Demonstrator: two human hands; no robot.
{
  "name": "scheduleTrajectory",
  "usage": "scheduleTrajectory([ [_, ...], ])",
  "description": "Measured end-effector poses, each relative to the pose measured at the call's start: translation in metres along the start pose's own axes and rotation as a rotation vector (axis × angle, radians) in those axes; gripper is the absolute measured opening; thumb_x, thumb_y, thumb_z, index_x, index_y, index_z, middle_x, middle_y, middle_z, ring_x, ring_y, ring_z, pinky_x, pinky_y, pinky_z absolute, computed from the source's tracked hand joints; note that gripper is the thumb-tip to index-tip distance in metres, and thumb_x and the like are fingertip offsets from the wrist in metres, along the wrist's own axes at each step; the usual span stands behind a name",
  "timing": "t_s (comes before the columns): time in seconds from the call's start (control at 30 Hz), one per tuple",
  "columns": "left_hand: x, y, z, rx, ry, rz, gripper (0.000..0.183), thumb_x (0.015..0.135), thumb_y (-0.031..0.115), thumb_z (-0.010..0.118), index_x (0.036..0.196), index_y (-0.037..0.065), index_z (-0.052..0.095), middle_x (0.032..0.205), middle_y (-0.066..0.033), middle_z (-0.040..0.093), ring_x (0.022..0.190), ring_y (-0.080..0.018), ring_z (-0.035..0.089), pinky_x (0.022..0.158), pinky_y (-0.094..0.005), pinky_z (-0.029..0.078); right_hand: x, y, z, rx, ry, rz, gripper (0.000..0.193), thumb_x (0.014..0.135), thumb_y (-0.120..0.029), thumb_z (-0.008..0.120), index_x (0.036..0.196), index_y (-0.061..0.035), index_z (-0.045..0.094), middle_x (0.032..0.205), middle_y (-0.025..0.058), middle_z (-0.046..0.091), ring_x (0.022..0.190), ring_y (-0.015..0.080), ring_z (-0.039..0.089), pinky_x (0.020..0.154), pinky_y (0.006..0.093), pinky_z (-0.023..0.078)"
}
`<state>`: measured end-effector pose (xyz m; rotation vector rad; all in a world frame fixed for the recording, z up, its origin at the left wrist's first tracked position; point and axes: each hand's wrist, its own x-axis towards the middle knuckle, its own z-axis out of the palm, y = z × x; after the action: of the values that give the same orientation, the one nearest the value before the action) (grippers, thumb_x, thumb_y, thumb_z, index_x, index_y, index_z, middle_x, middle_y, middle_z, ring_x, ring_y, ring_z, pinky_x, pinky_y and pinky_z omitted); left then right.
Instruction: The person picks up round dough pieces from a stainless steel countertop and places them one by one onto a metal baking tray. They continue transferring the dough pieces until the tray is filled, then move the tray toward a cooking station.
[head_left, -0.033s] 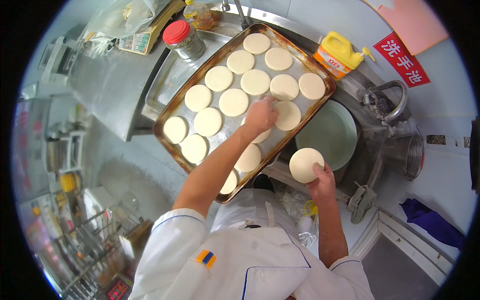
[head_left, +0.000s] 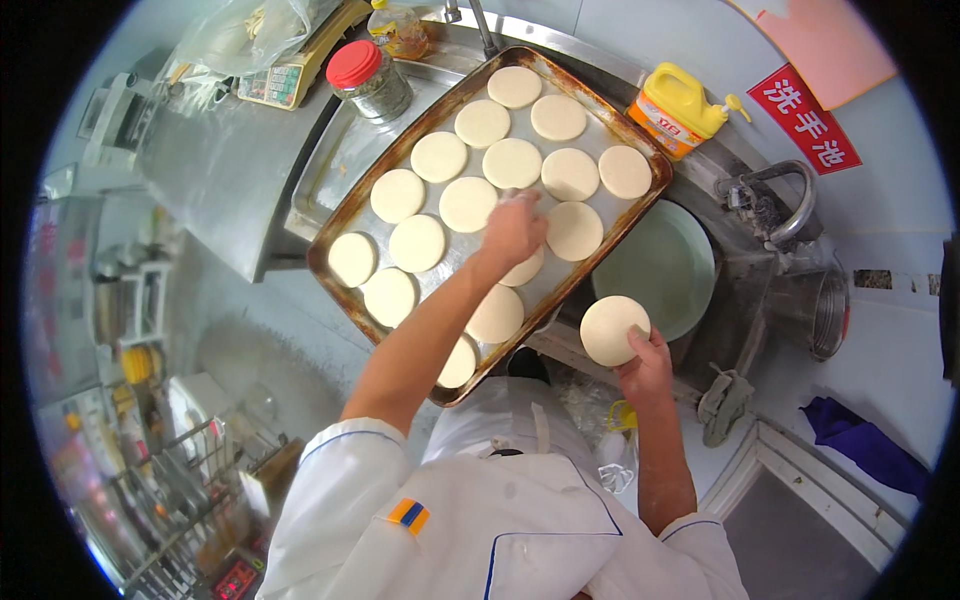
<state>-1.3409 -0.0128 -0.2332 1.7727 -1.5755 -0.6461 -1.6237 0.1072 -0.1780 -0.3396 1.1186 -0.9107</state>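
A rust-edged baking tray [head_left: 335,213] lies tilted across the sink area, with several pale round flat dough discs [head_left: 417,243] spaced over it. My left hand [head_left: 516,232] reaches over the tray's middle, fingers bent down and drawn together by the lower edge of one dough disc [head_left: 512,163]. Whether anything is between those fingertips is hidden. Another dough disc [head_left: 608,330] is held up off the tray's right side in my right hand [head_left: 646,372], thumb on its face and fingers behind. The left hand and forearm partly cover some discs on the near side.
Right of the tray sit a round basin [head_left: 680,262] and a metal faucet [head_left: 785,205]. A yellow jug [head_left: 680,108] with a pump stands behind it. At the far left are a red-lidded jar [head_left: 370,82], a bottle [head_left: 397,32], a scale [head_left: 275,82] and a metal counter [head_left: 220,160].
My left hand has shifted slightly left over the tray, toward the middle discs. My right hand and its dough disc stay almost in the same place.
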Motion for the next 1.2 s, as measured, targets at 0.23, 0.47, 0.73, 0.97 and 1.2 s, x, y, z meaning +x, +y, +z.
scheduleTrajectory([
  [0.23,-0.054,-0.019,-0.054,0.273,-0.185,-0.099,0.029,0.083,0.008,0.054,0.106,-0.004,0.065,0.102,-0.0307,0.064,0.095,-0.0487,0.063,0.086,-0.0545,0.051,0.003,0.009,0.006,0.039,-0.003,0.011,0.042,0.095,-0.011,0.063,0.134,0.002,0.055,0.128,0.0147,0.065,0.115,0.0284,0.066,0.097,0.0448,0.055],
  [0.47,-0.061,-0.013,-0.033,0.209,-0.084,-0.199,0.034,0.083,0.009,0.055,0.112,-0.006,0.063,0.107,-0.0327,0.061,0.098,-0.0487,0.062,0.089,-0.0537,0.051,0.006,0.011,0.016,0.03,-0.058,0.007,0.041,0.095,-0.013,0.064,0.133,-0.0009,0.057,0.126,0.0139,0.066,0.114,0.0293,0.066,0.096,0.0453,0.055],
  [0.73,-0.051,-0.016,-0.028,0.138,-0.077,-0.154,0.036,0.084,0.008,0.055,0.117,-0.003,0.066,0.115,-0.0286,0.062,0.107,-0.0441,0.061,0.094,-0.05,0.05,0.005,0.014,0.016,0.068,-0.065,0.01,0.038,0.097,-0.011,0.062,0.133,0.0013,0.056,0.126,0.0151,0.066,0.113,0.0287,0.067,0.095,0.0451,0.056],
  [0.97,-0.041,-0.02,-0.027,0.095,-0.057,-0.087,0.033,0.086,0.009,0.054,0.114,-0.001,0.068,0.108,-0.0272,0.066,0.1,-0.0453,0.063,0.091,-0.0508,0.051,0.004,0.016,0.018,0.018,-0.029,-0.024,0.042,0.094,-0.013,0.065,0.133,-0.0003,0.056,0.127,0.0145,0.066,0.116,0.0299,0.065,0.097,0.0472,0.054],
  [1.2,-0.096,-0.029,-0.068,0.068,-0.089,-0.197,0.029,0.087,0.009,0.053,0.11,-0.002,0.066,0.106,-0.0307,0.064,0.096,-0.0487,0.063,0.088,-0.0538,0.051,0.005,0.009,0.038,-0.031,-0.057,0.007,0.044,0.095,-0.017,0.064,0.135,0.0007,0.055,0.127,0.0151,0.065,0.116,0.0298,0.065,0.099,0.0464,0.053],
])
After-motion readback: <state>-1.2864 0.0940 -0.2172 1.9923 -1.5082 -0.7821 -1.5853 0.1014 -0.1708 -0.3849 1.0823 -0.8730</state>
